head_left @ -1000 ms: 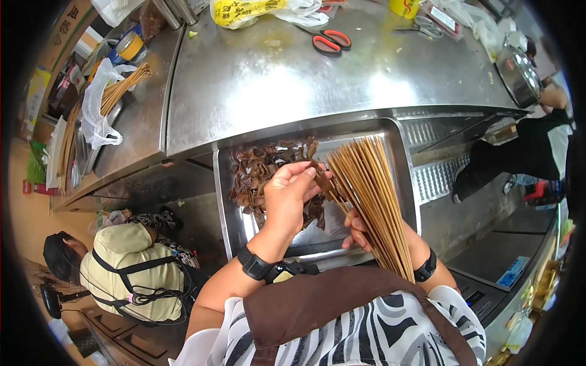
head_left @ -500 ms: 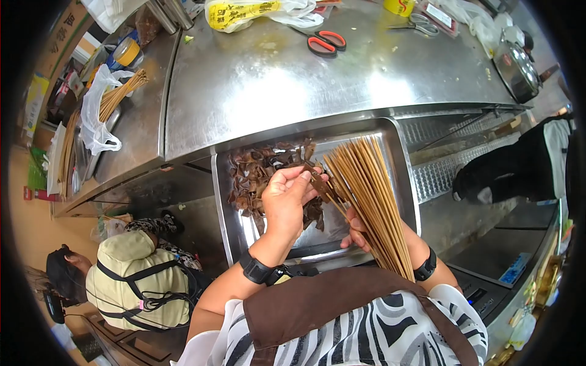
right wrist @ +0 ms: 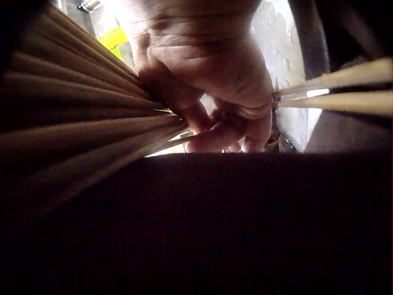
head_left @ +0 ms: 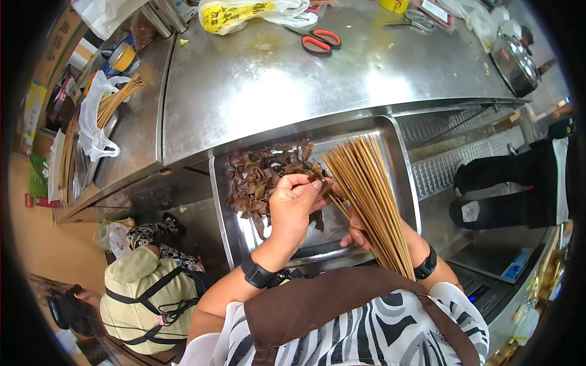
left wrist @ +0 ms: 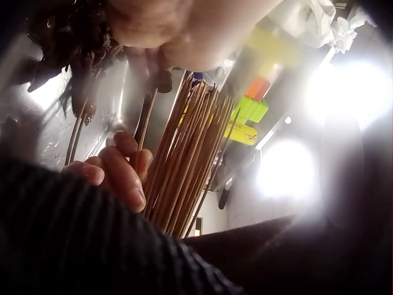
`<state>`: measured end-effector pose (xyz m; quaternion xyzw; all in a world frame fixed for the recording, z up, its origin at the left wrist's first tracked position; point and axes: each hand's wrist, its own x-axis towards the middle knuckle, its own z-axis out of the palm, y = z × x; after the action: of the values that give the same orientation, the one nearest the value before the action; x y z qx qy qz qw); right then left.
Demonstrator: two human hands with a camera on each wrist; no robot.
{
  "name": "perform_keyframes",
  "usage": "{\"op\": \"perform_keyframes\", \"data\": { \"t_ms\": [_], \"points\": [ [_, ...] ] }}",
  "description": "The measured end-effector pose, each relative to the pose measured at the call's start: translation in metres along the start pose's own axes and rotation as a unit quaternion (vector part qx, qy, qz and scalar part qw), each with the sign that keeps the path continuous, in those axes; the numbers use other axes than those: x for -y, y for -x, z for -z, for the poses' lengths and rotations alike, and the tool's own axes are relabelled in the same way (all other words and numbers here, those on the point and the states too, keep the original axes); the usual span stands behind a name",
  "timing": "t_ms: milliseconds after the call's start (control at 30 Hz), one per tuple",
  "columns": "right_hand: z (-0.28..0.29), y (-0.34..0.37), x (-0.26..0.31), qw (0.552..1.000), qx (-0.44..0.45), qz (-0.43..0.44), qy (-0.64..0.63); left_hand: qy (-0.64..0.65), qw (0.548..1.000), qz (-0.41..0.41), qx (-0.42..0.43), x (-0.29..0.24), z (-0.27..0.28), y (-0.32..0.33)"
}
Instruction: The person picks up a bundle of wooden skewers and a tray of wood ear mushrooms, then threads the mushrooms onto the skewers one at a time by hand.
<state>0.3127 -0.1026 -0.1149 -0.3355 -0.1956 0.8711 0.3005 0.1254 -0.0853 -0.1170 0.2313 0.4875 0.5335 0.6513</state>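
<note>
In the head view my left hand (head_left: 290, 207) pinches a dark brown, leathery piece of wood ear fungus (head_left: 320, 177) between thumb and fingers. That piece sits at the upper end of a thin skewer beside the bundle. A thick bundle of bamboo skewers (head_left: 369, 195) fans upward from my right hand (head_left: 356, 235), which grips it low down, partly hidden behind the sticks. The right fingers (left wrist: 126, 172) also hold the separate skewer in the left wrist view. Below both hands lies a steel tray (head_left: 215, 189) with a heap of wood ear pieces (head_left: 253, 180) on its left side.
A steel counter (head_left: 244, 73) runs behind the tray, bearing red-handled scissors (head_left: 318, 43), a yellow-and-white plastic bag (head_left: 238, 15) and a lidded pot (head_left: 514, 64). More skewers (head_left: 119, 97) lie in a bag at left. One person (head_left: 149, 299) is low at left; another's legs (head_left: 506, 189) show at right.
My left hand has shifted slightly right and its thumb has closed in over the wood ear piece. The right hand and bundle barely moved. The person at left moved lower; the legs at right spread apart.
</note>
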Motion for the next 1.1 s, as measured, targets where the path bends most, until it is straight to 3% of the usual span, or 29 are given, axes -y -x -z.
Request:
{"op": "perform_keyframes", "data": {
  "t_ms": [500, 600, 667, 700, 733, 967, 1067, 1100],
  "points": [
    [0.003, -0.002, -0.003, 1.0, 0.0, 0.002, 0.025, -0.025, 0.995, 0.079, 0.046, -0.001, -0.002, 0.008],
    [-0.011, 0.0, 0.003, 0.999, -0.004, 0.028, 0.033, -0.006, 0.995, 0.075, 0.06, 0.0, -0.001, 0.004],
    [-0.016, -0.001, 0.003, 0.994, -0.056, 0.069, 0.056, -0.002, 0.995, 0.065, 0.073, 0.002, 0.002, 0.001],
    [-0.006, 0.0, 0.006, 0.998, -0.015, 0.014, 0.057, -0.018, 0.994, 0.067, 0.08, 0.003, 0.003, 0.0],
    [-0.004, 0.0, 0.008, 0.998, -0.014, 0.014, 0.061, -0.033, 0.993, 0.068, 0.087, 0.003, 0.004, -0.001],
    [-0.002, 0.009, 0.011, 0.997, -0.072, 0.004, 0.038, -0.092, 0.987, 0.075, 0.108, -0.007, -0.003, -0.007],
    [-0.001, 0.015, 0.009, 0.992, -0.108, 0.059, -0.04, -0.09, 0.986, 0.082, 0.112, -0.008, -0.002, -0.007],
    [0.002, 0.016, 0.009, 0.992, -0.075, 0.065, -0.078, -0.086, 0.986, 0.081, 0.12, -0.007, -0.001, -0.008]
  ]
}}
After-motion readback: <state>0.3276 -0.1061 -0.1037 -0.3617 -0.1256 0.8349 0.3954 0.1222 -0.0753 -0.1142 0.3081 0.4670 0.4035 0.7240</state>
